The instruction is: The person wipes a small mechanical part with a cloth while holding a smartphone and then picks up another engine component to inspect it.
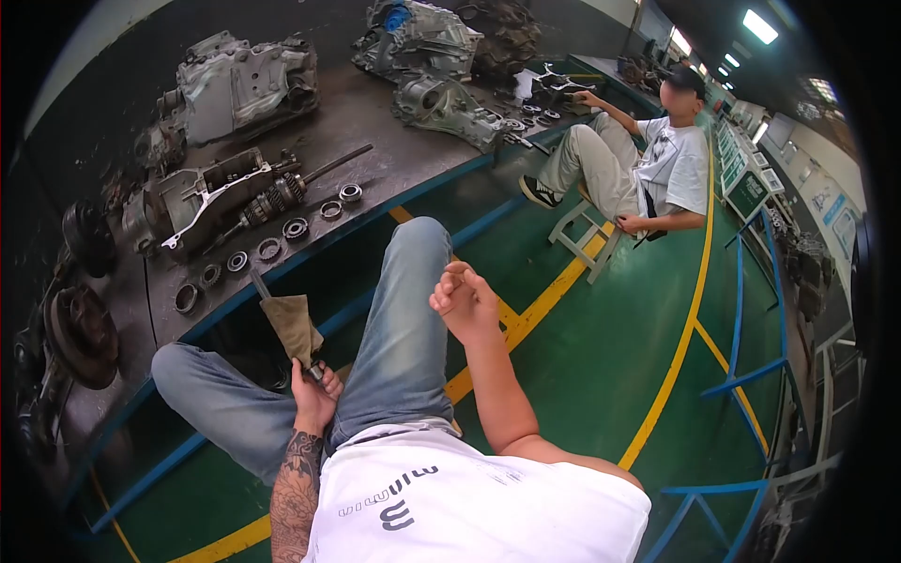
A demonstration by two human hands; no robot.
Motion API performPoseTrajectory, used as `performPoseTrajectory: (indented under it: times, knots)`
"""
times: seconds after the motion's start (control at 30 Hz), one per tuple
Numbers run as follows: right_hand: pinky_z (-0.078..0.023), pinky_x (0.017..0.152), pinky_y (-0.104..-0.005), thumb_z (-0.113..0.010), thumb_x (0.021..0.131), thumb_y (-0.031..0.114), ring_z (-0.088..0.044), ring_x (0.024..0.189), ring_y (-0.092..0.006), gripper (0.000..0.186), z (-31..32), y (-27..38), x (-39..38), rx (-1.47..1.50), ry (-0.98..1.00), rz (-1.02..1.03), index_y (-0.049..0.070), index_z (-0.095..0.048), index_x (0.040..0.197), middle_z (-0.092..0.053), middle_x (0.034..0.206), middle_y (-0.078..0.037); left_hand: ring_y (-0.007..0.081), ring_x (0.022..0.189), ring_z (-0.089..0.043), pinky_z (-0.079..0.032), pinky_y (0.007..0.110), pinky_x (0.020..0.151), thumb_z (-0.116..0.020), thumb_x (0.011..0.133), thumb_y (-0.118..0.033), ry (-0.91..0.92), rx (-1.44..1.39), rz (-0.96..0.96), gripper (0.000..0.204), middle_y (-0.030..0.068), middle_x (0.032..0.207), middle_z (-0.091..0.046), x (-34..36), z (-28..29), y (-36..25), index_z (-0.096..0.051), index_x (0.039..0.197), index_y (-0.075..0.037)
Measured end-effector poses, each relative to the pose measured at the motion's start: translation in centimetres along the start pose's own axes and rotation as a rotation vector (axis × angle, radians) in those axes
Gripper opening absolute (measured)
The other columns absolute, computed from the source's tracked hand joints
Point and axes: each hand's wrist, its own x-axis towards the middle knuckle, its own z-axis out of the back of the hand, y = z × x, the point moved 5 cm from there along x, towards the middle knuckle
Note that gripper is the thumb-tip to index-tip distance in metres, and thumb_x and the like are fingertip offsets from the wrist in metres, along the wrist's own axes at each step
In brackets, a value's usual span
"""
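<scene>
My left hand (315, 385) grips the lower end of a metal shaft (317, 372) wrapped partly in a tan cloth (291, 324), held upright between my legs. My right hand (466, 300) is raised beside my knee, its fingers loosely bent and apart, with nothing visible in it. On the metal bench (349, 208) in front lie an opened gearbox casing (150, 216), a gear shaft assembly (267, 202) and a row of several bearings and rings (296, 228).
Larger housings (244, 84) sit farther back, with brake drums (84, 333) at far left. At right a co-worker (671, 169) sits on a stool (582, 244), one hand at the bench. Blue metal frames (751, 375) line the right side of the green floor.
</scene>
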Motion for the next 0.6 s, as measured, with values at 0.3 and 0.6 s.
performPoseTrajectory:
  times: [0.3,0.6]
  knots:
    - [-0.052,0.076,-0.0373,-0.048,0.104,0.023,-0.066,0.077,-0.0229,0.033,0.1,-0.7,0.3,0.089,-0.048,-0.09,0.002,-0.067,0.12,-0.071,0.091,-0.012,0.0167,0.058,-0.036,-0.029,0.031,0.055,-0.042,0.099,-0.066,-0.001,-0.005,-0.006,0.057,0.0033,0.066,-0.042,0.3,-0.6,0.2,-0.053,0.091,-0.01]
    - [-0.053,0.075,-0.0372,-0.048,0.105,0.025,-0.065,0.077,-0.0219,0.034,1.0,-0.4,-0.6,0.283,0.014,-0.079,0.004,-0.065,0.124,-0.069,0.093,-0.011,0.017,0.058,-0.035,-0.029,0.031,0.055,-0.044,0.097,-0.064,-0.025,-0.014,0.022,0.054,0.0029,0.066,-0.039,-0.8,-0.3,0.5,-0.051,0.092,-0.011]
